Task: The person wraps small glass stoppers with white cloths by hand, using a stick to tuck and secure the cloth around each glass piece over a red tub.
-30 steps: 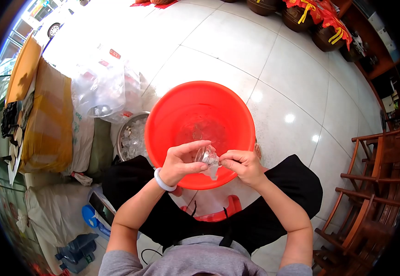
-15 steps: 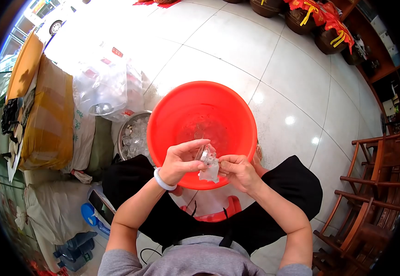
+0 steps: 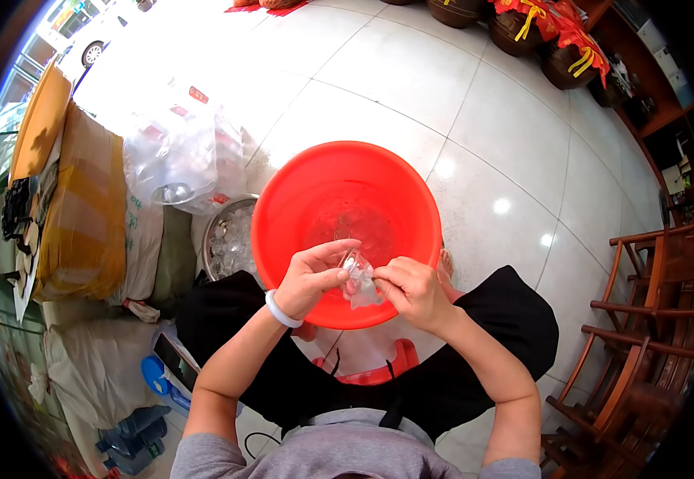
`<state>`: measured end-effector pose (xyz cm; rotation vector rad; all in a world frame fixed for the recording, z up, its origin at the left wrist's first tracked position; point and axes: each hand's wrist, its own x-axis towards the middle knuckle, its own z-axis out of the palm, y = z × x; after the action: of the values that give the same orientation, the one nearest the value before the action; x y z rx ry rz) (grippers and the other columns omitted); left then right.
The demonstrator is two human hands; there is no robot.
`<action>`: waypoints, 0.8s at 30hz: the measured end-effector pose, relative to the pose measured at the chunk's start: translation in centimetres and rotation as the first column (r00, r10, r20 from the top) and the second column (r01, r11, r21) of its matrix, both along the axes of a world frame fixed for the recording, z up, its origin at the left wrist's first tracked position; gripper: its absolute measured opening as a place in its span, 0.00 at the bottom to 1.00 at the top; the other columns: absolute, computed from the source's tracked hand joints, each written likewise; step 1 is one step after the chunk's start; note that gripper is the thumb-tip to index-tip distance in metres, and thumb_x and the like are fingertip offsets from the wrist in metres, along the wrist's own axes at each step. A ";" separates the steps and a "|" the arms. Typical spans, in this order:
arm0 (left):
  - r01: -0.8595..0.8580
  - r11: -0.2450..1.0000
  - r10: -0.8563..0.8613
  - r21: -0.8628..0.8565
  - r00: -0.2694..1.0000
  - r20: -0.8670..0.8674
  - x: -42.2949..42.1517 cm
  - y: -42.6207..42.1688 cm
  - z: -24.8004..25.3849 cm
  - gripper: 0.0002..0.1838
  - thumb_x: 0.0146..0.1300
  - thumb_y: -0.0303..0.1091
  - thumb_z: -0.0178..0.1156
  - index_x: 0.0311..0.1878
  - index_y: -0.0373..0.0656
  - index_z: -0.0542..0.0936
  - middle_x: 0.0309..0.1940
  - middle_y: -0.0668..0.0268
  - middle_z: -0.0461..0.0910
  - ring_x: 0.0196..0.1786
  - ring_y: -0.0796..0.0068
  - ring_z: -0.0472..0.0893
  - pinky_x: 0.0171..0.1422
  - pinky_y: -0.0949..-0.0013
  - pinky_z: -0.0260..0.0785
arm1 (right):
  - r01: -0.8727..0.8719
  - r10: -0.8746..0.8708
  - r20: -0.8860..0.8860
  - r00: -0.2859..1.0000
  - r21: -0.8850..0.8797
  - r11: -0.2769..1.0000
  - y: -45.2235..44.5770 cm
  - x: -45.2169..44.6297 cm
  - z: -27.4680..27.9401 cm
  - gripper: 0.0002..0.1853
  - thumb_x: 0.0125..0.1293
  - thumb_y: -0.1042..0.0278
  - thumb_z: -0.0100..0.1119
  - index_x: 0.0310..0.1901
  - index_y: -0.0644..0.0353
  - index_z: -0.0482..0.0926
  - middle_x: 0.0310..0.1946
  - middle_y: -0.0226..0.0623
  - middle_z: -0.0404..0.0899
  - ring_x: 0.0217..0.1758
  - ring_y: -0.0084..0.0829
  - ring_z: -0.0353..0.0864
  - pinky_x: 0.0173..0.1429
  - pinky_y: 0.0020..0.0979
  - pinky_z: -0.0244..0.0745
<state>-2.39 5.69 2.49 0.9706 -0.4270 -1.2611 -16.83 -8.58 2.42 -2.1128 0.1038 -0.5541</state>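
Above the red tub [image 3: 279,195], both hands meet at a small clear object in a crinkled translucent plastic wrapper [image 3: 363,290]. My left hand [image 3: 312,277], with a white band on its wrist, grips the clear object between thumb and fingers. From the other side, my right hand [image 3: 412,291] pinches the wrapper's edge. Whether the object is glass or plastic I cannot tell. Clear pieces and what looks like water lie at the bottom of the tub, partly hidden by my hands. A metal bowl [image 3: 208,239] of clear, shiny pieces stands just left of the tub.
A clear plastic bag [image 3: 175,152] with shiny contents lies behind the bowl. Taped cardboard [image 3: 83,203] and sacks [image 3: 91,367] line the left side. Wooden chairs [image 3: 642,319] stand at right, dark jars [image 3: 514,36] at the back. A red stool [image 3: 371,367] shows between my legs.
My right hand has moved slightly up and turned, with its fingers now over the wrapper's right side. The wrapper hangs less low than before. My left hand has barely shifted.
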 end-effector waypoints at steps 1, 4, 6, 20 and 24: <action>0.001 1.000 -0.001 0.000 1.000 0.000 0.0 -0.1 0.2 0.22 0.59 0.24 0.57 0.58 0.33 0.69 0.40 0.60 0.78 0.34 0.76 0.78 0.37 0.74 0.73 | -0.006 0.006 -0.028 1.000 0.002 1.000 -0.2 -0.1 -0.1 0.05 0.53 0.78 0.58 0.33 0.66 0.76 0.25 0.42 0.75 0.27 0.40 0.74 0.31 0.36 0.70; 0.010 1.000 -0.010 0.023 1.000 0.001 -0.1 -0.2 0.5 0.24 0.57 0.21 0.58 0.58 0.33 0.68 0.41 0.59 0.77 0.36 0.75 0.78 0.39 0.72 0.74 | -0.009 0.010 -0.053 0.999 0.014 1.000 -0.5 -0.2 -0.1 0.06 0.53 0.77 0.58 0.34 0.66 0.77 0.25 0.42 0.75 0.28 0.40 0.75 0.31 0.36 0.70; 0.000 1.000 0.000 0.019 1.000 0.005 -0.2 -0.3 0.5 0.25 0.56 0.20 0.58 0.58 0.33 0.68 0.42 0.58 0.77 0.37 0.73 0.79 0.41 0.70 0.75 | -0.004 0.005 -0.049 0.999 0.025 1.000 -0.6 -0.2 0.2 0.06 0.53 0.77 0.58 0.34 0.66 0.77 0.25 0.42 0.75 0.28 0.40 0.75 0.31 0.36 0.70; 0.004 1.000 -0.003 -0.027 0.999 0.045 0.0 0.1 0.4 0.25 0.55 0.19 0.60 0.58 0.32 0.68 0.42 0.57 0.77 0.39 0.71 0.79 0.40 0.70 0.76 | -0.112 0.116 -0.033 0.993 0.103 0.988 -0.8 -0.2 -0.1 0.06 0.53 0.76 0.58 0.34 0.65 0.79 0.22 0.40 0.76 0.25 0.34 0.75 0.29 0.30 0.70; -0.006 0.999 0.008 -0.051 0.999 0.034 0.1 0.1 1.0 0.25 0.56 0.22 0.59 0.58 0.33 0.68 0.42 0.58 0.77 0.39 0.71 0.79 0.41 0.70 0.75 | -0.056 0.142 -0.151 0.978 0.464 0.884 0.0 -0.4 0.1 0.05 0.57 0.75 0.58 0.34 0.67 0.79 0.22 0.36 0.76 0.26 0.26 0.75 0.30 0.25 0.68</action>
<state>-2.30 5.77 3.52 0.9507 -0.4795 -1.2237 -17.22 -8.62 2.49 -1.6870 0.2074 -0.2412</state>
